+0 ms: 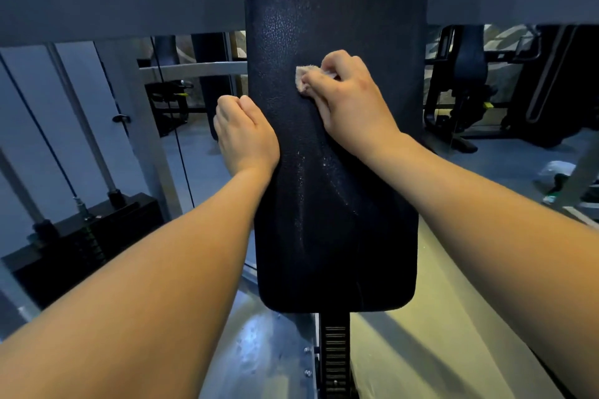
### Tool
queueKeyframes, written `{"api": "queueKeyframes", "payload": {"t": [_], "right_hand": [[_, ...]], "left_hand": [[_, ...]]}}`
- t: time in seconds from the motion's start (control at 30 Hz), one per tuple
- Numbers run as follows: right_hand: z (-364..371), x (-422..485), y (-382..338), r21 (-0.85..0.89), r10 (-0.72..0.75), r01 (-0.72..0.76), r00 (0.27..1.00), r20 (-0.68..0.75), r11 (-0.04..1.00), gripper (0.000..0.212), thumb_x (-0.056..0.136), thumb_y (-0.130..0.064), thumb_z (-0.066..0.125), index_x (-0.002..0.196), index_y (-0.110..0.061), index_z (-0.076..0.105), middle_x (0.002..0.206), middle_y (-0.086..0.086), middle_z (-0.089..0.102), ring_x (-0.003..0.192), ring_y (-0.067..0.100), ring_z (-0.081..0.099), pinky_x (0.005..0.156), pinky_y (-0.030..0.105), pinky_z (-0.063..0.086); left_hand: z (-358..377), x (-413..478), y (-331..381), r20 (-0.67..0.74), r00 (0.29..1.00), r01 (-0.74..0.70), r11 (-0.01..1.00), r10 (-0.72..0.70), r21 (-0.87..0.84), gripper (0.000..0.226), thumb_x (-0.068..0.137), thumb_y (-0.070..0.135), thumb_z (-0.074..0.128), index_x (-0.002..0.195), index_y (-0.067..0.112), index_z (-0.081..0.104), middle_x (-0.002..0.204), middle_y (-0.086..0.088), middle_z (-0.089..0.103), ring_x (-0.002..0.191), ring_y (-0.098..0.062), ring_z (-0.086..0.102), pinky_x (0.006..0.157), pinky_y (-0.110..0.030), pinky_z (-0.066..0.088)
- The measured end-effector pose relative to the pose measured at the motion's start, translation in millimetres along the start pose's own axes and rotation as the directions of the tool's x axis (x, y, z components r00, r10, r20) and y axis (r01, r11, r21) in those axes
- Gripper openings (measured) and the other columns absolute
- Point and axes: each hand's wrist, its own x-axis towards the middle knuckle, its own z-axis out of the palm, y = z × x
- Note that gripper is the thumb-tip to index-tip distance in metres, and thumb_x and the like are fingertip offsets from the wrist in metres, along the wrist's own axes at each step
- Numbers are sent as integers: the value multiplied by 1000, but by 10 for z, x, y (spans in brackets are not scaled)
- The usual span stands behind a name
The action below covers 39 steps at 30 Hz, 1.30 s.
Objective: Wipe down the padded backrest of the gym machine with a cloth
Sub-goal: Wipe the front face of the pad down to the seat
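Against the middle of the dark backrest [330,236], the right grip [348,97] held a small bunched cloth [302,79], fingers curled round it and pressing it to the vinyl. Most of the cloth was hidden under those fingers. The left grip [243,133] was closed over the pad's left edge, thumb on the face, seemingly steadying it. Pale speckles, perhaps spray or moisture, showed above the cloth and down the centre below the right wrist. I judged the wiping step to be under way and far from finished. The next move called for firm, overlapping strokes down through the speckled strip toward the rounded lower end, with the left grip shifting clear of the edge.
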Motion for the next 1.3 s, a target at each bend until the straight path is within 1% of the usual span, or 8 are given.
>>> {"api": "queueKeyframes", "payload": {"t": [0.17, 0.33, 0.53, 0.77, 0.97, 1.03, 1.2, 1.3], "right_hand": [[63, -486, -165, 85, -157, 145, 976, 149, 986, 21, 93, 2, 51, 106, -8, 65, 109, 14, 56, 85, 26, 43, 77, 45, 49], [-143, -709, -115, 164, -543, 526, 733, 411, 834, 29, 107, -16, 41, 115, -4, 66, 113, 18, 58, 98, 32, 49, 84, 48, 51], [-90, -423, -70, -27, -59, 63, 991, 122, 998, 23, 94, 1, 49, 107, -8, 65, 103, 17, 56, 87, 31, 48, 73, 38, 43], [-216, -931, -267, 191, -467, 427, 822, 326, 884, 23, 106, -38, 49, 104, -16, 55, 95, -11, 46, 89, 5, 45, 86, 30, 39], [-206, -491, 90, -87, 40, -26, 986, 161, 996, 30, 98, -19, 39, 116, -10, 60, 113, 15, 52, 97, 30, 49, 73, 43, 51], [-141, -788, -103, -33, -2, 9, 979, 205, 999, 21, 97, -8, 47, 113, -8, 60, 105, 13, 51, 91, 26, 45, 72, 43, 47], [-319, -1099, -90, 163, -419, 387, 843, 338, 908, 24, 105, -47, 47, 98, -24, 52, 94, -11, 51, 86, 5, 48, 80, 31, 38], [-386, -714, 294, 68, -112, 96, 950, 291, 993, 13, 99, -30, 60, 105, -19, 59, 105, -3, 60, 91, 15, 53, 75, 34, 46]], "left_hand": [[15, 7, -23, -5, 1000, -12, 1000, 12, 3, 22, 107, 30, 28, 94, 15, 37, 100, -7, 51, 98, -27, 47, 78, -33, 28], [24, 22, -35, -11, 1000, -15, 1000, 15, -7, 23, 107, 31, 27, 95, 15, 39, 97, -6, 50, 96, -29, 49, 80, -38, 33], [8, 19, -20, 0, 1000, 23, 1000, -23, -1, 24, 106, 35, 25, 94, 17, 36, 98, -7, 53, 96, -30, 50, 82, -45, 40], [14, 19, -32, 13, 1000, 9, 1000, -9, -5, 26, 106, 36, 25, 94, 17, 37, 95, -4, 51, 92, -27, 50, 78, -44, 41], [0, 2, -13, 17, 1000, 17, 1000, -17, 12, 25, 107, 36, 24, 95, 17, 36, 98, -4, 51, 97, -30, 51, 76, -41, 38], [4, -2, -12, 18, 1000, 20, 1000, -21, 14, 27, 107, 36, 24, 97, 15, 38, 99, -4, 51, 98, -30, 51, 76, -40, 37], [-1, -2, -12, 22, 1000, 11, 1000, -12, 19, 26, 106, 36, 22, 95, 16, 35, 96, -2, 48, 93, -26, 50, 72, -37, 33], [5, -11, 0, 23, 1000, 2, 1000, -3, 28, 25, 107, 34, 23, 96, 16, 35, 96, -1, 48, 92, -25, 50, 72, -37, 33]]}}
